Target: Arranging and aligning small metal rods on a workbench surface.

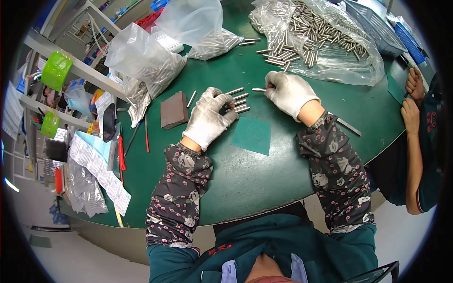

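My left hand (207, 118), in a white work glove, curls its fingers around several short metal pins (239, 103), whose ends stick out to the right. Between the fingertips of my right hand (289, 94), also gloved, is a single metal pin (258, 89) pointing left. The two hands are a short gap apart. Left of my left hand stands a brown rectangular block (173, 111), with one loose pin (191, 99) beside it. A thin green square sheet (251, 135) lies on the table just below the held pins.
A large heap of pins (311, 35) spreads over an opened plastic bag at the far right, near blue-grey baskets (375, 28). Filled bags (151, 61) stand far left. Red-handled tools (121, 153) and papers (101, 165) lie left. A metal strip (349, 127) and a co-worker's hands (411, 101) are right.
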A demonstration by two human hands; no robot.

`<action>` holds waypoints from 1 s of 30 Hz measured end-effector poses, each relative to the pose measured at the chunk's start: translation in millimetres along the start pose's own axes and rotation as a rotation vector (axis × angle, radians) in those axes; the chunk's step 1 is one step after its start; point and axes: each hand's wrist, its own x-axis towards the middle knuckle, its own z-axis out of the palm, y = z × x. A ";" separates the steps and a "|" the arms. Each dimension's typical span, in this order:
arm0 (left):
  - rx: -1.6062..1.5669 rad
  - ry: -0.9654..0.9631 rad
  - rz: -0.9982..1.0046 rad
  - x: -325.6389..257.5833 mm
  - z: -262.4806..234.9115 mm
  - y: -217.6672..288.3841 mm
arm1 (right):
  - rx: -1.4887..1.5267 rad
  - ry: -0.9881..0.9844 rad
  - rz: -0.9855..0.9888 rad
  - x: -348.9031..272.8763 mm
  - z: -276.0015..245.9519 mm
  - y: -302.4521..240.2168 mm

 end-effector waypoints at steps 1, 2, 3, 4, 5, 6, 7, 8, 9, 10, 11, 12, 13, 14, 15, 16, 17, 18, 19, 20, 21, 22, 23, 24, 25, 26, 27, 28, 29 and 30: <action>-0.011 -0.048 -0.018 0.2 -0.3 2.9 | 0.000 -0.001 0.001 -0.9 -0.7 0.0; 0.029 -0.050 0.004 0.8 -1.3 4.3 | 0.005 0.014 -0.032 -1.7 -1.0 0.1; 0.030 -0.050 0.005 0.8 -1.4 3.9 | 0.009 0.034 -0.066 -2.2 -1.3 -0.1; 0.055 -0.044 0.020 0.4 -0.9 2.8 | 0.009 0.035 -0.066 -2.0 -1.3 0.0; 0.080 -0.039 0.034 0.1 -0.5 2.3 | 0.032 0.044 -0.068 -1.6 -0.9 0.2; 0.079 -0.038 0.035 0.2 -0.9 3.1 | 0.054 0.054 -0.070 -1.1 -0.9 0.4; 0.086 -0.049 0.049 0.2 -1.4 4.5 | 0.053 0.054 -0.069 -1.0 -0.9 0.8; 0.093 -0.060 0.062 0.2 -1.6 5.3 | 0.084 0.046 -0.065 -1.2 -1.1 1.5; 0.092 -0.061 0.060 -0.4 -2.1 5.3 | 0.115 0.035 -0.061 -1.5 -1.4 1.4; 0.088 -0.083 0.060 -0.9 -2.9 4.9 | 0.115 0.032 -0.060 -1.7 -1.9 0.8; 0.084 -0.105 0.060 -1.4 -3.9 4.3 | 0.130 0.007 -0.043 -1.8 -2.6 0.2; 0.084 -0.101 0.059 -1.1 -4.8 2.2 | 0.143 -0.016 -0.029 -0.7 -2.9 -0.3; 0.092 -0.067 0.077 -0.7 -6.3 -0.5 | 0.141 -0.017 -0.032 0.0 -4.2 -1.3; 0.102 -0.033 0.095 -0.5 -8.7 -3.6 | 0.212 -0.042 -0.022 0.7 -6.0 -2.8; -0.012 0.018 0.094 -2.0 -15.5 -8.5 | 0.288 -0.067 -0.015 1.2 -6.1 -5.3; -0.189 0.002 -0.113 0.0 -21.7 -0.9 | 0.286 -0.065 -0.008 0.6 -3.4 -2.9; -0.363 -0.016 -0.323 2.0 -27.8 6.5 | 0.379 -0.056 -0.013 0.2 1.7 0.2; -0.305 0.058 -0.220 1.1 -29.9 3.4 | 0.474 -0.049 -0.025 0.6 5.8 0.3; -0.267 0.136 -0.111 1.6 -31.0 0.1 | 0.475 -0.049 -0.025 0.3 10.4 -1.5; -0.247 0.127 -0.144 0.8 -32.2 -0.8 | 0.582 -0.110 0.025 -0.9 16.0 -5.6; -0.228 0.116 -0.178 1.7 -35.3 3.8 | 0.688 -0.172 0.078 -2.5 20.3 -10.0; -0.229 0.113 -0.181 2.4 -35.6 10.8 | 0.726 -0.239 0.143 -4.2 24.2 -14.2; -0.090 0.091 -0.141 3.5 -33.6 20.6 | 0.539 -0.204 0.025 -4.8 28.6 -11.9; 0.055 0.073 -0.099 3.5 -33.6 25.9 | 0.444 -0.168 -0.021 -6.3 28.5 -16.9; -0.054 0.004 -0.114 3.1 -25.5 16.6 | 0.348 -0.131 -0.065 -7.3 26.7 -21.7; -0.023 -0.022 -0.085 2.3 -22.9 17.0 | 0.351 -0.128 -0.067 -6.7 22.9 -23.2; 0.005 -0.052 -0.056 2.1 -19.2 20.0 | 0.360 -0.141 -0.048 -6.2 19.8 -22.8; 0.025 -0.060 -0.036 2.0 -16.5 21.7 | 0.369 -0.153 -0.030 -5.0 18.5 -21.2; 0.026 -0.064 -0.034 1.6 -13.5 22.8 | 0.328 -0.102 -0.031 -2.2 19.9 -17.1; 0.025 -0.074 -0.039 1.9 -9.8 25.9 | 0.276 -0.015 -0.047 -0.9 21.1 -11.1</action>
